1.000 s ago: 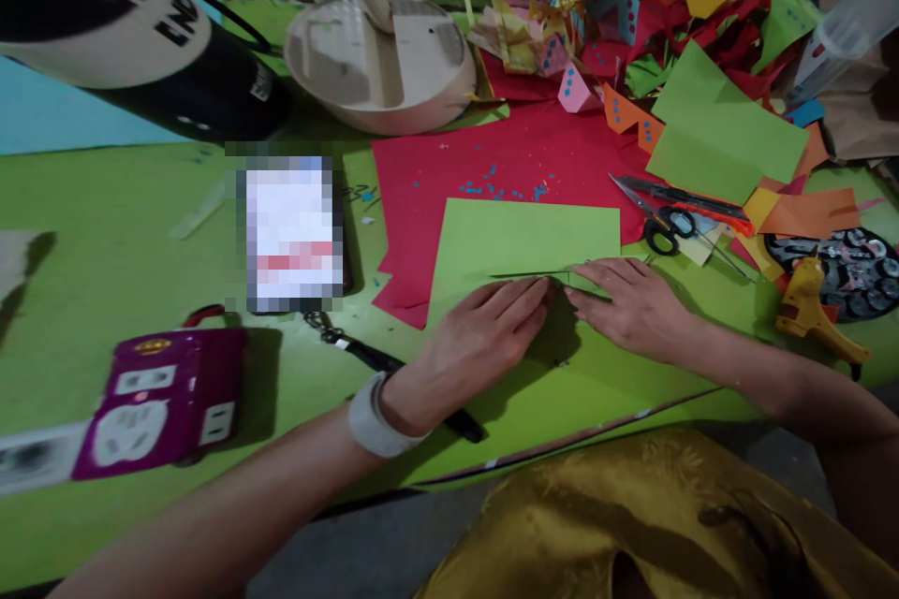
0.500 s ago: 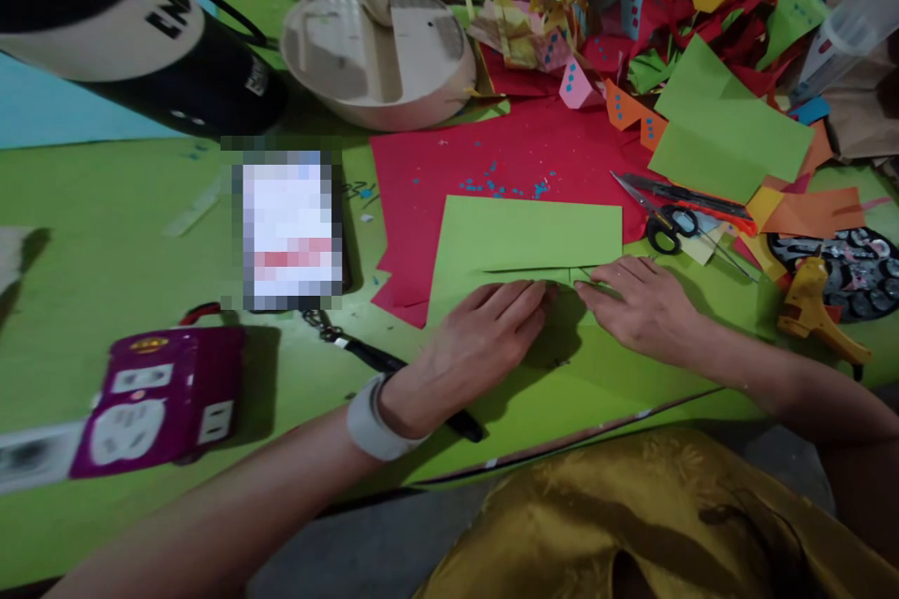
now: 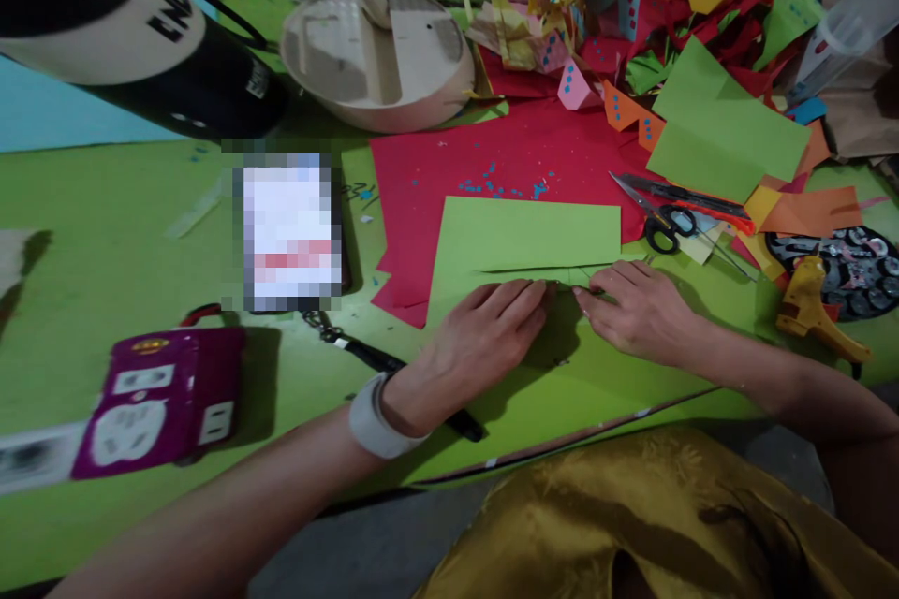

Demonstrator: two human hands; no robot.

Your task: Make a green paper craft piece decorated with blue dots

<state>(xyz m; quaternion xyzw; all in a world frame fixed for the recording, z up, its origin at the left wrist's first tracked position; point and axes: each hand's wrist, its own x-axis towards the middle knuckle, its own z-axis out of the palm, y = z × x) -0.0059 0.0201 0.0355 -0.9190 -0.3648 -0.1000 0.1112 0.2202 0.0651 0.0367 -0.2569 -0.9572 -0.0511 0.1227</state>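
Note:
A sheet of light green paper [image 3: 530,232] lies in front of me, with a cut or folded line running across it just beyond my fingers. My left hand [image 3: 495,326] presses on its near part, fingers together and bent. Just to the right, my right hand [image 3: 638,311] pinches the near edge between thumb and fingers, a small gap from the left fingertips. The paper's near edge is partly hidden under both hands. Beneath the sheet is red paper [image 3: 414,197] sprinkled with tiny blue bits. Black-handled scissors [image 3: 661,226] and an orange cutter [image 3: 730,213] lie beyond my right hand.
A yellow glue gun [image 3: 807,304] rests at the right. More green paper [image 3: 734,131] and piled colourful cutouts [image 3: 632,9] are behind. A phone [image 3: 287,229], a purple box with sockets [image 3: 158,398], a bottle [image 3: 175,47] and a round wooden stand [image 3: 421,56] occupy the left.
Both hands stay nearly in place. The fingertips of my right hand shift slightly at the paper's near edge, and the small strip between the hands looks lower.

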